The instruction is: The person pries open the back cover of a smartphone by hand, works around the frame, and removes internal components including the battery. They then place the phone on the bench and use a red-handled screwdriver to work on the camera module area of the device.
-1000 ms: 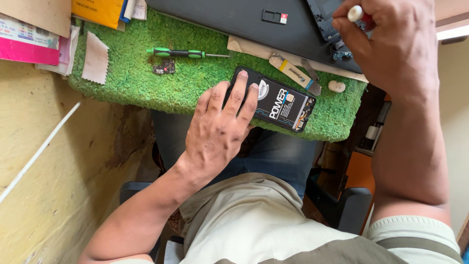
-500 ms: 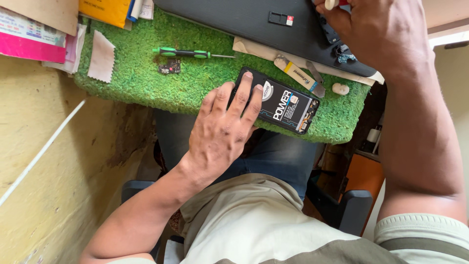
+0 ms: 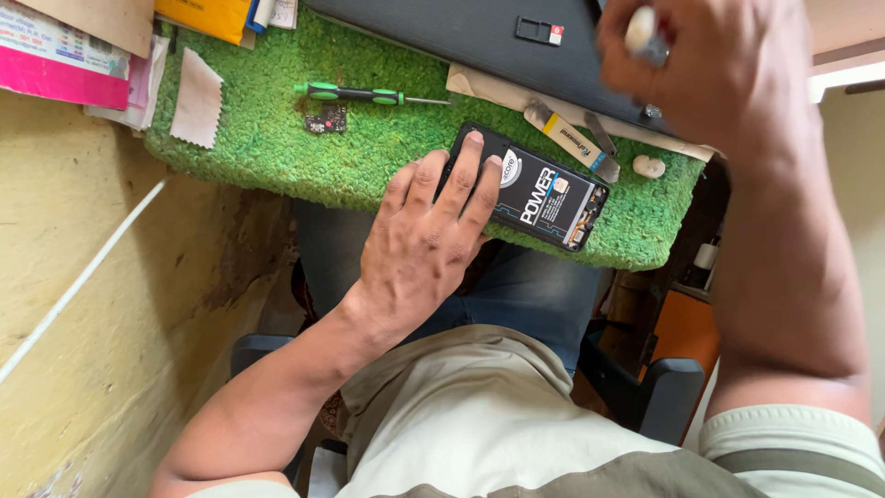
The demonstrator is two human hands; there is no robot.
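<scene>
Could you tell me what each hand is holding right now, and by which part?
The left hand presses flat on the opened phone's near end. The right hand pinches a small white object in its fingers; which part cannot be told.

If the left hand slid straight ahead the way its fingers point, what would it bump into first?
The left hand already rests its fingers on the opened black phone. Sliding on past it, it would probably meet the yellow-and-grey flat tool on the green turf mat, though depth is unclear.
</scene>
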